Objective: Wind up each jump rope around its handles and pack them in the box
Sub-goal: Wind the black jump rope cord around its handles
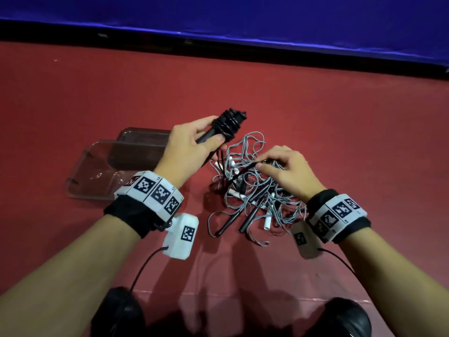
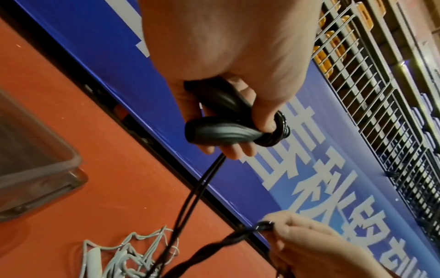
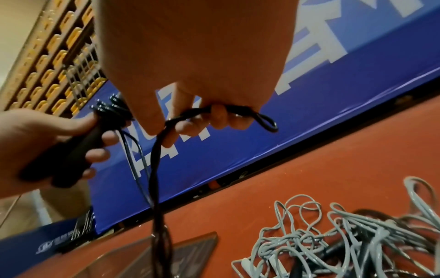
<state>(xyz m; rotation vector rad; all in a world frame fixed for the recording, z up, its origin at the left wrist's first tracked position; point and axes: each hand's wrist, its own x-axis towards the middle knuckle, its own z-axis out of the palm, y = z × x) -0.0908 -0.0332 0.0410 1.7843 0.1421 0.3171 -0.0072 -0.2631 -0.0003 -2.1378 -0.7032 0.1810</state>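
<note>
A: Nearest the person?
B: A tangle of grey ropes [image 1: 252,188] lies unwound, some black handles in it. The right hand [image 1: 286,171] above it pinches the doubled end of the black rope [image 3: 250,114].
A: Beyond the tangle?
B: The left hand [image 1: 192,142] grips the black handles [image 2: 221,129], partly wound. The clear box [image 1: 104,171], left of the tangle, holds no rope.
A: Views differ?
B: Only the right wrist view shows the end loop; only the head view shows the coils clearly.
</note>
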